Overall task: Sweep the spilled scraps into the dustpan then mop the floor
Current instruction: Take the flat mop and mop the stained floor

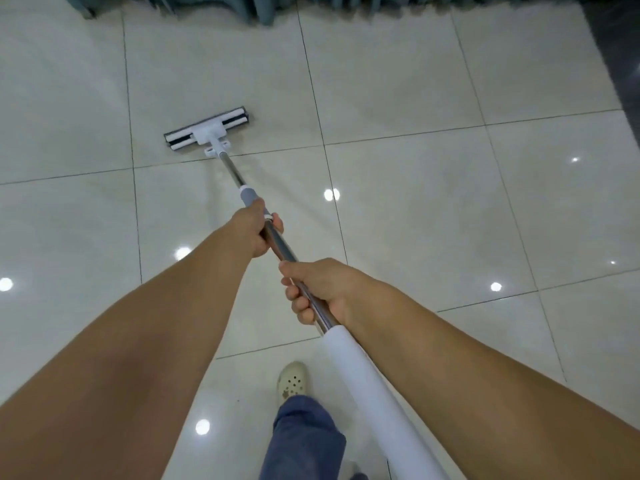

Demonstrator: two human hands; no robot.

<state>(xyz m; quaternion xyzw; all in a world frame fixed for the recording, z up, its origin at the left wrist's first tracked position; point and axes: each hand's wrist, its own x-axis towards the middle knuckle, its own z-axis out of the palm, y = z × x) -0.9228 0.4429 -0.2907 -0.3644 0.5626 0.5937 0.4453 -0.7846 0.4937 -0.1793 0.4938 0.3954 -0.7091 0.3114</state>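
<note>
A flat mop with a white and black head [207,130] rests on the glossy white tiled floor [415,209] ahead of me, slightly left of centre. Its metal pole [231,169] runs back toward me and ends in a white grip sleeve [360,375]. My left hand [254,230] is closed around the pole just below the grey collar. Lower down the pole, my right hand [320,289] is wrapped around the metal just above the white sleeve. No scraps or dustpan show in view.
Grey-green curtains [263,8] hang along the far edge of the floor. A dark strip of flooring [620,64] borders the tiles at the far right. My foot in a pale perforated clog [292,379] and a blue trouser leg [304,441] stand below the pole.
</note>
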